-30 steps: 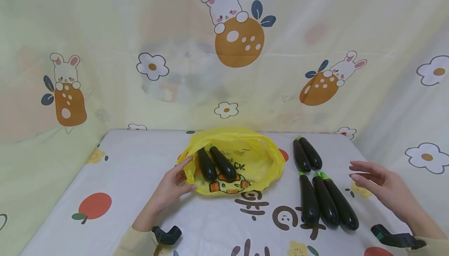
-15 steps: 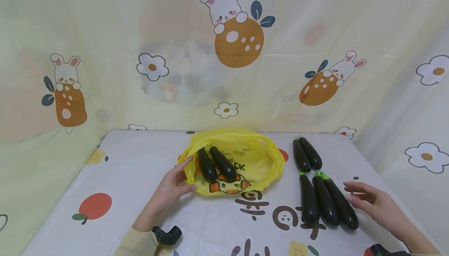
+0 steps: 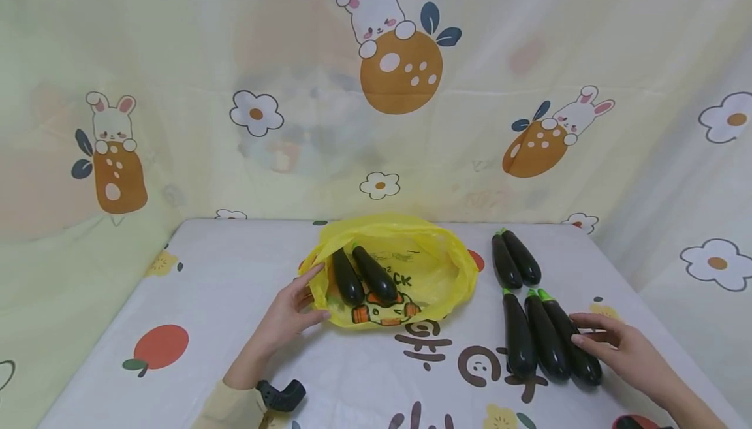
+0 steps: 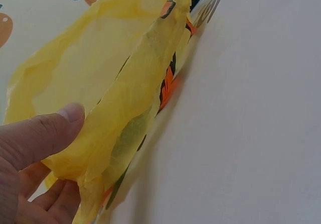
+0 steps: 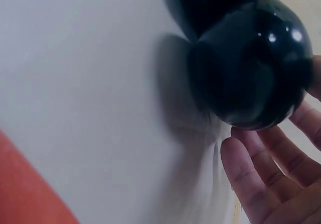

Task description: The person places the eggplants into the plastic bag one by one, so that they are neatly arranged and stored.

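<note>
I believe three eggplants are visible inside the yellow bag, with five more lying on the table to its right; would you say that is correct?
Not quite: the head view shows only two eggplants inside the yellow bag, not three. The rest holds: five other eggplants lie on the table to its right.

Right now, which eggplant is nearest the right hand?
The rightmost eggplant in the front row of three: only this one has the right hand at its side. The other six lie farther left, two inside the yellow bag.
</note>
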Action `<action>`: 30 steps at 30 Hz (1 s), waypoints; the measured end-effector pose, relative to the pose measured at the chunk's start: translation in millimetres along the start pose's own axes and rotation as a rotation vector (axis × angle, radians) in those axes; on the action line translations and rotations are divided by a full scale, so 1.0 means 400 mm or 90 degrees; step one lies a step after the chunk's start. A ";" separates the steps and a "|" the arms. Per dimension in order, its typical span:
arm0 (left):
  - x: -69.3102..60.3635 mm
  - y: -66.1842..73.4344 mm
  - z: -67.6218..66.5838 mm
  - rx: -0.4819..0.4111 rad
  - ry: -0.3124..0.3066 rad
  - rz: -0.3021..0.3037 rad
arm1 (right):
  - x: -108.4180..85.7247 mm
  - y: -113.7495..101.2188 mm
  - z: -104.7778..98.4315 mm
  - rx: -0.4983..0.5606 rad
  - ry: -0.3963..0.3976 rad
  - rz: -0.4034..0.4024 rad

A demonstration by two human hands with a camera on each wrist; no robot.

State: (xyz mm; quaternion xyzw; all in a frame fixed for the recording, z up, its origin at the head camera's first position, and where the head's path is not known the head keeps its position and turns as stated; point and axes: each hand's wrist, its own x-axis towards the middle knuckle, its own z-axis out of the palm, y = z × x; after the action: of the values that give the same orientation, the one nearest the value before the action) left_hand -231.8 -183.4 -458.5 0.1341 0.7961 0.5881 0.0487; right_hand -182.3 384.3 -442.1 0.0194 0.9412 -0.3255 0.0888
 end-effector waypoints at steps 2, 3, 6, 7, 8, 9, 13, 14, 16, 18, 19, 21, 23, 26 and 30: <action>0.001 -0.001 0.000 0.000 0.001 0.000 | 0.001 -0.003 0.000 -0.003 -0.002 0.002; 0.002 -0.002 0.000 0.001 0.000 0.001 | 0.001 -0.004 0.000 -0.003 -0.003 0.004; 0.002 -0.004 -0.001 0.003 0.001 0.007 | 0.001 -0.007 -0.001 -0.003 -0.004 0.004; 0.003 -0.005 -0.001 0.005 0.001 0.008 | 0.001 -0.008 -0.001 -0.004 -0.005 0.006; 0.003 -0.005 -0.001 0.007 0.002 0.009 | 0.002 -0.009 -0.001 -0.004 -0.006 0.009; 0.003 -0.005 -0.001 0.008 0.002 0.009 | 0.003 -0.009 -0.002 -0.003 -0.006 0.011; 0.003 -0.006 -0.001 0.012 0.005 0.009 | 0.007 -0.007 -0.003 -0.003 -0.011 0.020; 0.003 -0.007 -0.001 0.013 0.005 0.009 | 0.007 -0.006 -0.002 -0.004 -0.009 0.023; 0.003 -0.007 -0.001 0.015 0.007 0.008 | 0.006 -0.003 -0.003 -0.005 -0.006 0.019; 0.002 -0.007 -0.001 0.017 0.008 0.007 | 0.005 0.001 -0.003 -0.009 0.003 0.014; 0.002 -0.007 0.000 0.018 0.009 0.007 | 0.003 0.003 -0.003 -0.010 0.007 0.013; 0.002 -0.007 0.001 0.020 0.009 0.007 | 0.000 0.009 -0.005 -0.012 0.016 0.008; 0.002 -0.007 0.002 0.019 0.009 0.006 | -0.004 0.013 -0.009 -0.016 0.027 0.006; 0.002 -0.007 0.002 0.016 0.010 0.005 | -0.009 0.018 -0.020 -0.019 0.042 -0.003; 0.002 -0.007 0.001 0.016 0.012 0.003 | -0.016 0.018 -0.043 -0.008 0.061 -0.022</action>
State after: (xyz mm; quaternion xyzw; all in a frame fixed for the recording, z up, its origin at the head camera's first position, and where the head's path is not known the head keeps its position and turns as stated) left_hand -233.0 -183.4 -461.3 0.1312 0.8036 0.5792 0.0380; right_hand -177.8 400.5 -432.0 0.0180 0.9467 -0.3194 0.0379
